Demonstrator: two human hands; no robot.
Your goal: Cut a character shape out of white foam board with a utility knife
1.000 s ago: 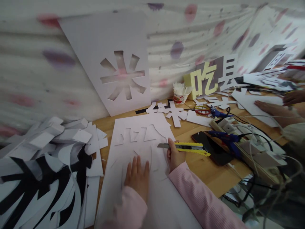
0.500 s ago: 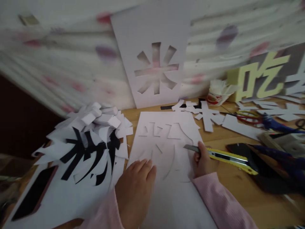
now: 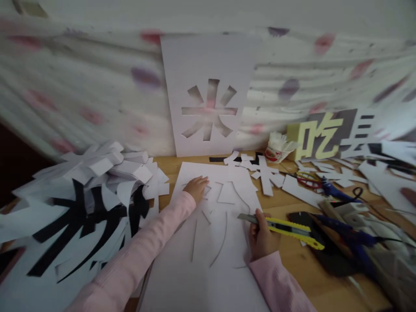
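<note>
A white board [image 3: 201, 288] lies on the table before me, with thin cut lines forming parts of a character. My left hand [image 3: 196, 190] rests fairly flat, fingers extended, on its upper left part and covers some of those lines. At the board's right edge, my right hand [image 3: 261, 237] grips a yellow utility knife [image 3: 292, 231]. The knife's grey blade is out and points left above the board, near a long curved cut.
Behind stands a white board [image 3: 208, 56] with a character-shaped opening. Paper offcuts and black character strokes [image 3: 58, 242] pile up at left. A paper cup [image 3: 276, 151], scissors [image 3: 308, 180], a blue glue gun [image 3: 344, 229] and white pieces [image 3: 267, 175] crowd the right.
My left hand has slid forward from the board's lower left to its upper left part. My right hand still holds the knife beside the right edge. The camera view has shifted.
</note>
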